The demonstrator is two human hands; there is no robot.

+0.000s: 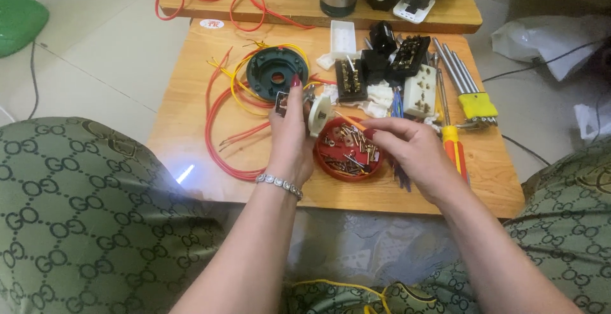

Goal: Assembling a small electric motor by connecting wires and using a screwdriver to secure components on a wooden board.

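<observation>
At far left, green patterned cloth over a knee (83, 218), and beyond it a loop of red wire (219, 142) spilling across the wooden counter (191, 91), kept to the side, clear of the working spot. Just right of that, a dark green round housing (275, 72) with yellow leads, lying face up and well within reach. Nearer the middle, left hand (289, 135) raised upright, bracelet at the wrist, fingers closed round a small switch part (283, 102) with a white round piece (320, 113) beside it, lifted off the counter and turned toward the eye, seemingly for a clearer look at its terminals. Directly below and right, a shallow red dish (347, 155) of brass screws and small contacts, set between both hands so either can dip in. Right hand (407, 148) hovering over the dish rim, thumb and forefinger pinched narrow on a thin orange-tipped piece (352, 121); whether tool or wire, cannot tell. Farther back, black and white socket blocks (388, 65) clustered together. At right, a screwdriver (453, 148) beside the wrist, then a set of hex keys in a yellow holder (476, 100).
</observation>
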